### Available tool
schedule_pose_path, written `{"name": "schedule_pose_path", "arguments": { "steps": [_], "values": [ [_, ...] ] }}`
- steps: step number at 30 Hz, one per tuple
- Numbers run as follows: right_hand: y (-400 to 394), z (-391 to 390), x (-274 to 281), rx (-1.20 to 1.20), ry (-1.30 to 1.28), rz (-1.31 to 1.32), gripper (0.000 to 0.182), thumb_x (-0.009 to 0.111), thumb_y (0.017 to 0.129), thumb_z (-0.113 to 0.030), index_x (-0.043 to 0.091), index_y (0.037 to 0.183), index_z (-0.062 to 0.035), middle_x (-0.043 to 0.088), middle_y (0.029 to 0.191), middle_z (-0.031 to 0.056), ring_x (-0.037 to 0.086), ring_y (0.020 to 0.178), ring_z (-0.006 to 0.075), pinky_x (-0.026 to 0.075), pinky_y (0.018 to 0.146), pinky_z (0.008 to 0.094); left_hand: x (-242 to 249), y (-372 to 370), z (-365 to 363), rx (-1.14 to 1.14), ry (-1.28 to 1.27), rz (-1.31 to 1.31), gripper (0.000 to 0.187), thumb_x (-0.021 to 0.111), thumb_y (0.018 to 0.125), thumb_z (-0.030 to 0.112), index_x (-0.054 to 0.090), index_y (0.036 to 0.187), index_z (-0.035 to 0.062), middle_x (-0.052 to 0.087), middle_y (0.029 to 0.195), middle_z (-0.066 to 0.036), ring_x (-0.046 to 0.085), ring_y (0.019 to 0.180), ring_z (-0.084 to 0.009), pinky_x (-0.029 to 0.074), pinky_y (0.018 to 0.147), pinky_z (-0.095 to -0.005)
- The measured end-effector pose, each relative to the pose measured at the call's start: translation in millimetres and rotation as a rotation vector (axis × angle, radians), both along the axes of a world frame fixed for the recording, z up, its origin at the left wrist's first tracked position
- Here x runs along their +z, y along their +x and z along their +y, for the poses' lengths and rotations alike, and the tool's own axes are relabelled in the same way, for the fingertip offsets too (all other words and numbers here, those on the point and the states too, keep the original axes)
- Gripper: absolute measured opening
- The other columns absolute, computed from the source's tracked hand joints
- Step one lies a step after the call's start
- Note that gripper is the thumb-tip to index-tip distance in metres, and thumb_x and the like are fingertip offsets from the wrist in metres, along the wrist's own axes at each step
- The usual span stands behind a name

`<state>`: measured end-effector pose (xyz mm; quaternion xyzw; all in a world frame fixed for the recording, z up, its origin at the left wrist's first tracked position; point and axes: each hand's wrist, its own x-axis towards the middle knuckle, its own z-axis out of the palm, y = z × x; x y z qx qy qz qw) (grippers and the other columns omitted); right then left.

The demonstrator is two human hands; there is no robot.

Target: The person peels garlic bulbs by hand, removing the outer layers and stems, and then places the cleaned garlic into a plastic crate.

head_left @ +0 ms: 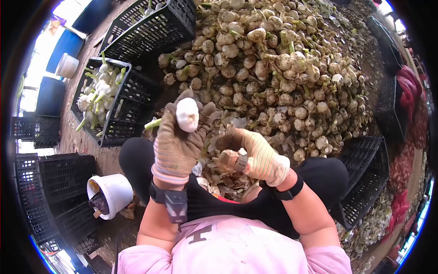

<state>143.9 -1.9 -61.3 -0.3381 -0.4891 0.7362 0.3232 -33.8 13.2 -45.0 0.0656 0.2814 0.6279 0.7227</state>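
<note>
My left hand (180, 137), in a striped work glove, holds a clean white garlic bulb (187, 115) in its palm. A green stem (153, 123) sticks out to the left beside this glove. To the right, my right hand (251, 154) is gloved too, its fingers curled around a small object (241, 160) that I cannot make out clearly. The two hands are apart. Beyond them lies a large heap of unpeeled, soil-stained garlic bulbs (283, 73). Loose dry skins (228, 180) lie between my legs, below the hands.
A black crate (134, 98) with cleaned garlic (102, 93) stands at the left, another crate (150, 34) behind it. A white bucket (119, 194) is at my left knee. An empty black crate (362, 182) tilts by my right knee. Stacked crates (59, 192) stand far left.
</note>
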Motion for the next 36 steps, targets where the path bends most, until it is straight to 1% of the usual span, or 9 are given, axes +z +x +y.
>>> {"name": "schedule_pose_path", "arguments": {
  "steps": [4, 9, 15, 19, 21, 24, 27, 31, 36],
  "values": [
    [-1, 9, 8, -0.081, -0.003, -0.019, 0.034, 0.072, 0.077, -0.028, 0.061, 0.093, 0.0009, 0.062, 0.074, 0.0022, 0.053, 0.068, 0.0056, 0.045, 0.061, 0.0226, -4, 24, -14, -0.215, 0.066, 0.447, 0.044, 0.043, 0.095, 0.038, 0.046, 0.123, 0.0051, 0.059, 0.108, -0.01, 0.058, 0.092, -0.0132, 0.047, 0.08, -0.0242],
    [1, 9, -5, 0.004, 0.208, -0.205, 0.028, 0.061, 0.085, -0.03, 0.063, 0.079, -0.0027, 0.06, 0.064, 0.0107, 0.057, 0.06, 0.0119, 0.046, 0.057, 0.028, -1, 6, -11, -0.263, 0.087, 0.723, 0.044, 0.042, 0.095, 0.039, 0.05, 0.118, 0.0014, 0.062, 0.102, -0.013, 0.062, 0.087, -0.0179, 0.053, 0.076, -0.0308],
    [4, -6, 13, 0.116, 0.583, -0.346, 0.031, 0.06, 0.082, -0.036, 0.063, 0.077, -0.0056, 0.059, 0.063, 0.0143, 0.06, 0.062, 0.0311, 0.046, 0.056, 0.0359, 13, -108, 63, 0.421, 0.278, -0.125, 0.053, 0.046, 0.091, 0.033, 0.038, 0.123, -0.0085, 0.05, 0.119, -0.029, 0.05, 0.112, -0.041, 0.044, 0.096, -0.051],
    [10, -3, 18, 0.168, 0.631, -0.414, 0.038, 0.062, 0.078, -0.043, 0.059, 0.073, -0.0058, 0.058, 0.066, 0.0145, 0.058, 0.067, 0.0362, 0.045, 0.059, 0.0413, -58, -5, 91, -0.294, 0.202, 0.757, 0.027, 0.057, 0.085, 0.021, 0.059, 0.108, 0.0063, 0.062, 0.097, -0.006, 0.062, 0.08, -0.0126, 0.049, 0.066, -0.0243],
    [15, -1, 14, 0.093, 0.678, -0.402, 0.033, 0.066, 0.073, -0.039, 0.06, 0.077, -0.006, 0.058, 0.072, 0.0144, 0.058, 0.071, 0.0364, 0.045, 0.062, 0.042, -104, 63, 89, -0.549, 0.016, 0.922, 0.021, 0.059, 0.083, 0.018, 0.063, 0.099, 0.0043, 0.063, 0.09, -0.006, 0.061, 0.071, -0.0164, 0.049, 0.062, -0.025],
    [21, 2, 7, -0.007, 0.702, -0.34, 0.029, 0.07, 0.067, -0.032, 0.058, 0.081, -0.0086, 0.057, 0.074, 0.0112, 0.058, 0.07, 0.0322, 0.045, 0.062, 0.0402, -183, 126, 86, -0.974, 0.383, 2.033, 0.032, 0.061, 0.08, 0.018, 0.06, 0.109, 0.0049, 0.063, 0.101, -0.017, 0.062, 0.092, -0.0306, 0.049, 0.079, -0.0383],
    [39, 11, 4, 0.024, 0.684, -0.358, 0.035, 0.073, 0.061, -0.021, 0.057, 0.088, -0.0062, 0.059, 0.08, 0.0125, 0.06, 0.078, 0.0314, 0.046, 0.066, 0.0422, -225, 144, 66, -1.072, 0.265, 2.232, 0.035, 0.056, 0.082, 0.015, 0.055, 0.116, 0.0071, 0.059, 0.11, -0.02, 0.058, 0.1, -0.0343, 0.047, 0.086, -0.0401],
    [59, 18, -5, -0.297, 0.611, -0.6, 0.024, 0.069, 0.07, -0.022, 0.057, 0.086, -0.0071, 0.058, 0.082, 0.0138, 0.058, 0.075, 0.0325, 0.046, 0.065, 0.0391, -264, 112, 81, -0.982, 0.308, 2.022, 0.028, 0.054, 0.084, 0.016, 0.058, 0.11, 0.0068, 0.063, 0.099, -0.018, 0.061, 0.092, -0.029, 0.048, 0.083, -0.0376],
    [83, 35, -10, -0.222, 0.645, -1.199, 0.034, 0.07, 0.069, -0.024, 0.057, 0.095, -0.0069, 0.06, 0.093, 0.0121, 0.06, 0.088, 0.0288, 0.046, 0.078, 0.038, -95, 78, 105, -0.932, 0.595, 1.501, 0.016, 0.063, 0.07, 0.003, 0.066, 0.085, 0.0, 0.067, 0.075, -0.011, 0.062, 0.071, -0.0174, 0.049, 0.071, -0.0301]
  ]
}}
